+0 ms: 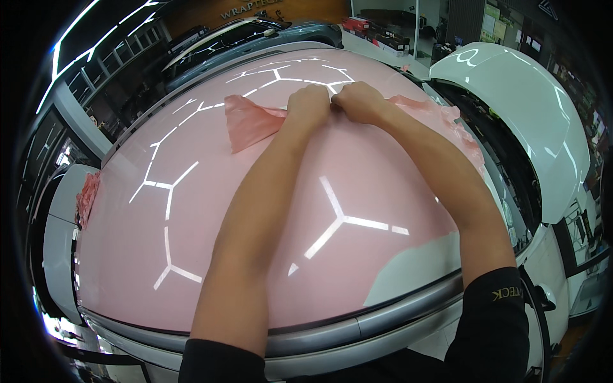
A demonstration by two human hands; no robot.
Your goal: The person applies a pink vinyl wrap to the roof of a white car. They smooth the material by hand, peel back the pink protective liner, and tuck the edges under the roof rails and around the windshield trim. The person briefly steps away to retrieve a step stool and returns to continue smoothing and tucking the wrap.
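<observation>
A car roof [242,198] covered in glossy pink film fills the middle of the view, with bright ceiling lights mirrored in it. Over its far half my two hands meet, knuckles almost touching. My left hand [309,105] is closed on the pink film, and a loose folded flap of the film [251,122] sticks out to its left. Closed in a pinch beside it, my right hand [359,102] grips the film too; its fingertips are mostly hidden. Wrinkled film [440,118] lies loose along the roof's right edge, partly behind my right forearm.
A bare white patch [415,268] shows at the roof's near right corner. A grey roof rail [319,338] runs along the near side. The white bonnet [511,115] stands raised at right. Crumpled pink film [87,198] hangs at the left end. Another car [255,45] stands beyond.
</observation>
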